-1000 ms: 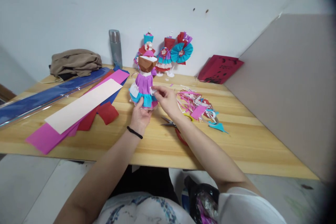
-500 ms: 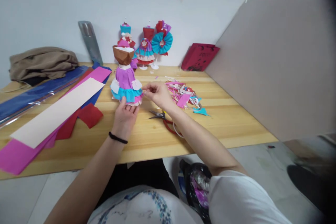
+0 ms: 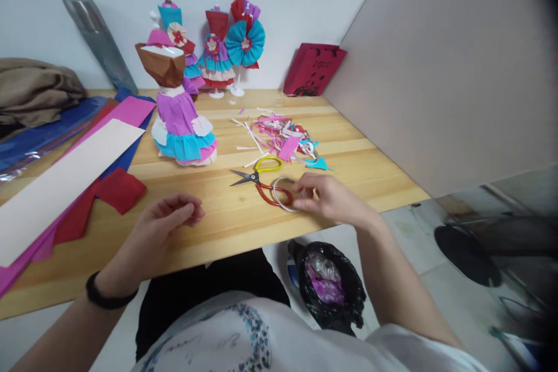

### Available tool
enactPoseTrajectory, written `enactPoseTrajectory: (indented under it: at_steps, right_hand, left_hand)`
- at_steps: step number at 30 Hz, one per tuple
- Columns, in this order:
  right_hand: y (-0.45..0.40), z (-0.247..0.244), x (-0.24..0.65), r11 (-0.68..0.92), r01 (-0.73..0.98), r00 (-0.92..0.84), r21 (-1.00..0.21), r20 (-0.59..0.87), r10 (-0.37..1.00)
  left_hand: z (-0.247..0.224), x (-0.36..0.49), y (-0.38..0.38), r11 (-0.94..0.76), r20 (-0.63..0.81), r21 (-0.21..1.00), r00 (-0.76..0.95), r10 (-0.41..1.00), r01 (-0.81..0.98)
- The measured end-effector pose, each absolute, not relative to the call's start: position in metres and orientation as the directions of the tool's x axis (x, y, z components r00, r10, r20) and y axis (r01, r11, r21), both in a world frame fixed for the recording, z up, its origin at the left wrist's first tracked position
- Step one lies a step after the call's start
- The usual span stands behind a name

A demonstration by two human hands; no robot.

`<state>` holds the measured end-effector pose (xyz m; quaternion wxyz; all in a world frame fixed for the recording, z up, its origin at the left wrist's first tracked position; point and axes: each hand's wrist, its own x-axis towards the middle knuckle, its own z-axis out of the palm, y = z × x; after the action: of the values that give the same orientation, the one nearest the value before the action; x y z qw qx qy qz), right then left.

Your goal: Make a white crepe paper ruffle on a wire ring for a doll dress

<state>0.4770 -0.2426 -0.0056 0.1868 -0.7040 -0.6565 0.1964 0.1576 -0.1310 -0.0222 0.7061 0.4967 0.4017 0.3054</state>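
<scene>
My right hand (image 3: pixel 325 196) pinches the right edge of a thin white ring (image 3: pixel 275 193), which looks like a narrow roll of tape. The ring overlaps the red handle of the scissors (image 3: pixel 254 177), which lie spread on the wooden table with one yellow and one red handle. My left hand (image 3: pixel 172 216) is loosely closed at the table's front, fingers curled, with nothing visible in it. Beyond it stands a small dress form in a paper dress (image 3: pixel 178 116), with a brown top, purple skirt and blue, pink and cream ruffles. Neither hand touches it.
Paper scraps (image 3: pixel 285 136) are heaped behind the scissors. Long crepe paper sheets (image 3: pixel 78 177) lie at left, near a brown cloth (image 3: pixel 37 90). More dressed forms (image 3: pixel 218 52) and a red paper bag (image 3: pixel 314 70) stand along the wall. A lined bin (image 3: pixel 331 285) is below.
Both hands have left the paper dress and drawn back towards me. My right hand has moved right to the white ring; my left has curled. The view has shifted too.
</scene>
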Motion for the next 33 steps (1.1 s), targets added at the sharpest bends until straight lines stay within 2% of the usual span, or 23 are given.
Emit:
enactPoseTrajectory:
  at_steps: [2, 4, 6, 8, 10, 13, 15, 19, 22, 25, 27, 29, 31, 33]
  right_hand:
    - [-0.254, -0.014, 0.467, -0.014, 0.89, 0.004, -0.457, -0.024, 1.0]
    - [-0.257, -0.022, 0.462, -0.023, 0.923, 0.026, -0.385, 0.003, 1.0]
    - [-0.254, -0.026, 0.461, -0.014, 0.934, 0.04, -0.358, 0.065, 0.997]
    - [-0.247, -0.024, 0.46, 0.024, 0.924, 0.042, -0.383, 0.161, 0.986]
    - [-0.237, -0.017, 0.453, 0.099, 0.893, 0.018, -0.44, 0.254, 0.967]
    - [-0.216, -0.007, 0.428, 0.285, 0.812, -0.121, -0.509, 0.331, 0.936]
    - [-0.199, -0.006, 0.408, 0.438, 0.764, -0.256, -0.474, 0.4, 0.88]
    - [-0.162, -0.018, 0.374, 0.657, 0.678, -0.469, -0.328, 0.495, 0.731]
    - [-0.138, -0.027, 0.361, 0.717, 0.636, -0.497, -0.286, 0.559, 0.664]
    - [-0.128, -0.033, 0.354, 0.735, 0.623, -0.482, -0.269, 0.608, 0.631]
    - [-0.129, -0.036, 0.351, 0.733, 0.569, -0.43, -0.374, 0.624, 0.652]
    - [-0.134, -0.037, 0.349, 0.663, 0.411, -0.307, -0.625, 0.59, 0.747]
    - [-0.138, -0.037, 0.35, 0.484, 0.111, -0.181, -0.868, 0.461, 0.869]
    - [-0.14, -0.037, 0.352, 0.268, -0.183, -0.115, -0.946, 0.291, 0.95]
  left_hand:
    - [-0.017, 0.16, -0.127, 0.153, -0.198, 0.98, 0.568, 0.799, 0.127]
    - [-0.013, 0.168, -0.121, -0.008, -0.153, 0.971, 0.647, 0.747, 0.239]
    - [-0.011, 0.177, -0.115, -0.12, -0.136, 0.95, 0.727, 0.673, 0.289]
    - [-0.011, 0.187, -0.11, -0.162, -0.118, 0.946, 0.765, 0.634, 0.28]
    - [-0.01, 0.193, -0.106, -0.117, -0.099, 0.968, 0.764, 0.638, 0.224]
    - [-0.009, 0.196, -0.101, 0.099, -0.127, 0.992, 0.75, 0.649, 0.082]
    - [-0.008, 0.194, -0.098, 0.196, -0.127, 0.981, 0.746, 0.653, -0.005]
    - [-0.008, 0.182, -0.089, 0.115, 0.057, 0.972, 0.684, 0.728, -0.203]
    - [-0.011, 0.174, -0.083, 0.045, 0.12, 0.973, 0.668, 0.734, -0.225]
    - [-0.013, 0.17, -0.082, 0.028, 0.117, 0.977, 0.64, 0.759, -0.211]
    - [-0.013, 0.169, -0.082, 0.01, 0.13, 0.976, 0.626, 0.769, -0.215]
    - [-0.011, 0.168, -0.084, -0.052, 0.182, 0.974, 0.624, 0.76, -0.22]
    - [-0.009, 0.168, -0.087, -0.175, 0.246, 0.969, 0.623, 0.743, -0.174]
    - [-0.009, 0.167, -0.089, -0.319, 0.302, 0.943, 0.63, 0.715, -0.091]
